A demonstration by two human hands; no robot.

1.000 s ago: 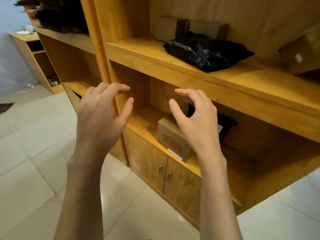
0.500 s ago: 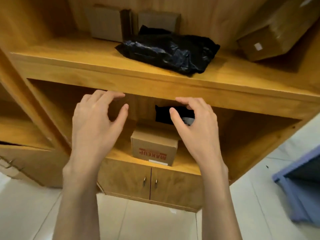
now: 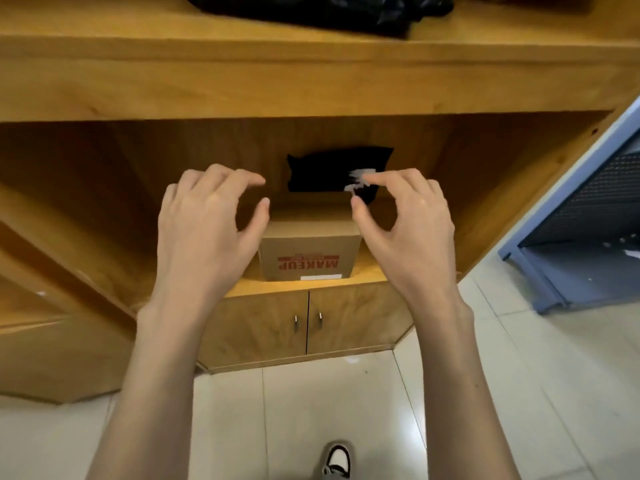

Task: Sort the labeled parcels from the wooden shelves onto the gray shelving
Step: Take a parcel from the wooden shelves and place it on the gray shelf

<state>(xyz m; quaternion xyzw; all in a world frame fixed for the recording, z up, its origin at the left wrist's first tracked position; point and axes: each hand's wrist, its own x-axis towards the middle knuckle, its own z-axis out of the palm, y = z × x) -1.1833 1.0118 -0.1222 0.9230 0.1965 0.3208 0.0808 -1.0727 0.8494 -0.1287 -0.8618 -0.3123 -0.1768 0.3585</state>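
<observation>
makeup-labeled cardboard box (image 3: 309,252), frame center: left hand (image 3: 204,230) and right hand (image 3: 408,226) spread wide, empty, flanking it for a two-sided grasp.

Open shelf bay (image 3: 433,188), cardboard box (image 3: 309,252) at front centre, black bag (image 3: 332,168) behind, upper board (image 3: 311,88) overhead

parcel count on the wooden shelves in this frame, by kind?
Cardboard boxes: 1, the MAKEUP box on the lower shelf.
Black poly bags: 2, one bag behind the box, one upper bag on the shelf above, partly cropped.
Total: 3 parcels in view.
</observation>
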